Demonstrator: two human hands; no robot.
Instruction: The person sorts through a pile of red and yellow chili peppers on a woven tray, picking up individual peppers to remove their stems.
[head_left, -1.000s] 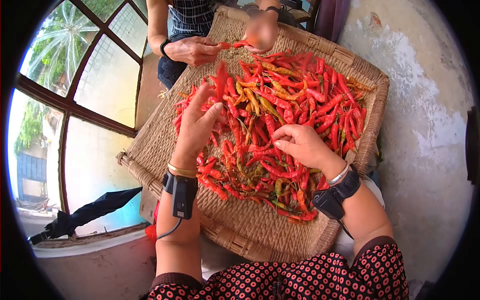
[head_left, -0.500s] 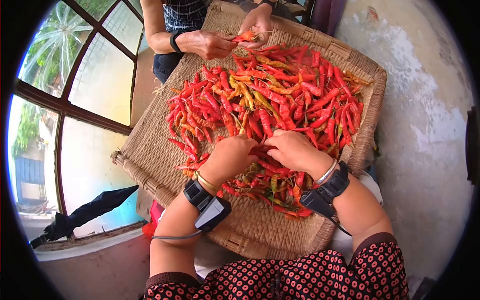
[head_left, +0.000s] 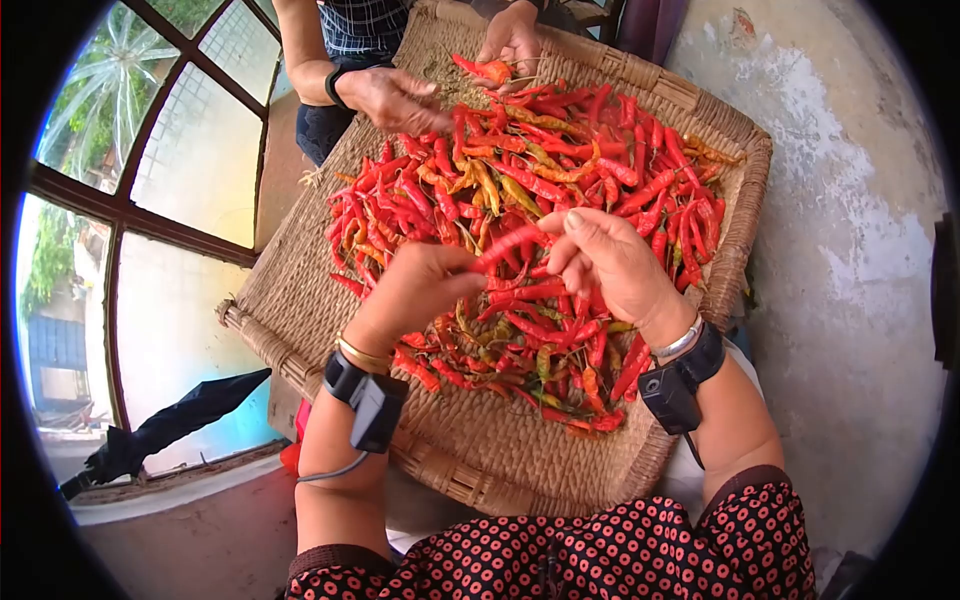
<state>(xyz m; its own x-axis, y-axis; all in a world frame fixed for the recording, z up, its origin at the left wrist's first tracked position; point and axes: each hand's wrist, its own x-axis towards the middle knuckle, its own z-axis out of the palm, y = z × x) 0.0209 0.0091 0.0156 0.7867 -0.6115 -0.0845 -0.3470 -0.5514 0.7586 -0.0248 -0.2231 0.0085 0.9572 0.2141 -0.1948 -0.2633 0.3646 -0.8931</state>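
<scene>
Your left hand's fingers pinch one red chili, lifted above the heap; your right hand's fingers curl loosely at its other end. Around and below lie red and yellowish chilies in a woven basket. Beyond, another person's hands hold peppers over its far side.

Both forearms are extended forward. The left hand is closed in a pinch; the right hand is held loosely curled.
</scene>
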